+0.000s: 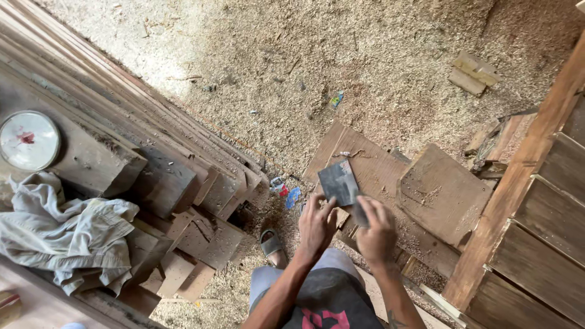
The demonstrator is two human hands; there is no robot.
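Hands both pinched on a dark grey flat sheet of sandpaper [341, 183], left hand [317, 226] and right hand [376, 234] gripping opposite edges over the sawdust-covered floor [292, 67], nothing rubbed yet by the look of it

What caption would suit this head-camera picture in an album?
Both hands hold a dark grey sheet above a sawdust-covered floor beside stacked planks.

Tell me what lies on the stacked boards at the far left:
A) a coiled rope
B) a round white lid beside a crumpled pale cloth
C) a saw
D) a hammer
B: a round white lid sits on the stacked boards, just above a crumpled pale cloth.
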